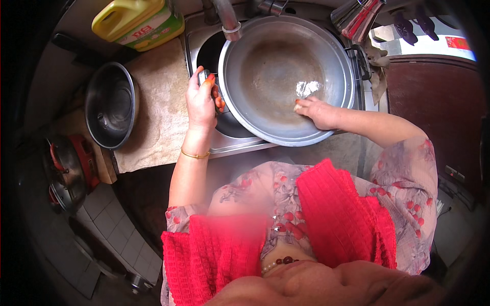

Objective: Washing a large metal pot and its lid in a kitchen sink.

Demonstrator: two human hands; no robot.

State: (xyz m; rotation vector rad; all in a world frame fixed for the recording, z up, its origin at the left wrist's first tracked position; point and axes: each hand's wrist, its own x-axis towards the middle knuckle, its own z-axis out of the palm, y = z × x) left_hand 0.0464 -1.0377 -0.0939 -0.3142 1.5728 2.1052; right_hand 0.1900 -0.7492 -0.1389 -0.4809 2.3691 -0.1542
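A large grey metal wok (264, 118) rests over a stainless steel double sink (226, 147), its mouth facing up. My left hand (204, 97) grips the wok's dark handle (203, 77) on the left side. Inside the wok, my right hand (319, 114) presses its fingertips low on the right part of the bowl. A small pale piece (297, 108) shows under those fingertips; most of it is hidden, so its kind is unclear. Brownish staining and a shiny wet patch (308, 88) mark the inner surface. A second handle (361, 62) sticks out at the wok's right.
The faucet spout (231, 30) hangs over the wok's upper left rim. Left of the sink, a dark metal basin (111, 105) leans on the counter (157, 122), below a yellow detergent jug (139, 25). A lidded pot (67, 168) stands farther left. A grey rag (379, 86) hangs at right.
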